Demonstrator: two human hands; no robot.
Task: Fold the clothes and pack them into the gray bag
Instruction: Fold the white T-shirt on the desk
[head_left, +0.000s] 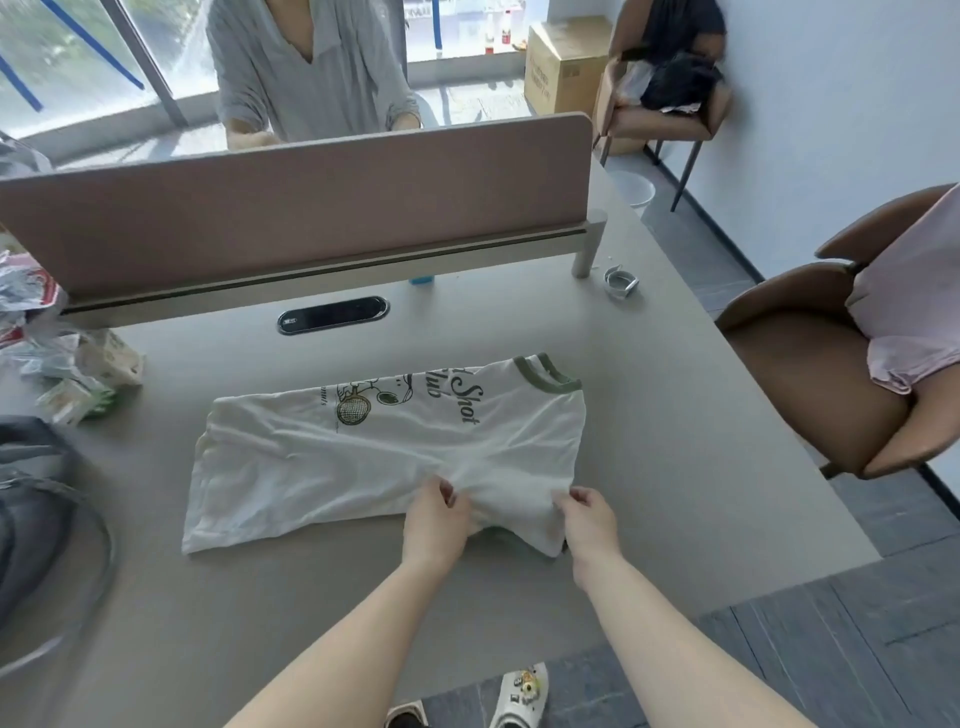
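Observation:
A white T-shirt (363, 457) with a green collar and a printed front lies sideways on the grey table (675, 441), collar to the right, one long side folded in. My left hand (436, 519) pinches the shirt's near edge right of its middle. My right hand (587, 514) pinches the same edge close to the near right corner, where the sleeve is bunched. The gray bag (36, 509) sits open at the table's left edge, partly out of view.
A brown divider panel (291, 213) crosses the table behind the shirt, and a person sits beyond it. Crumpled wrappers and packets (72, 374) lie at the left. A roll of tape (621, 283) sits far right. A brown chair (810, 374) holds pink clothing (914, 312).

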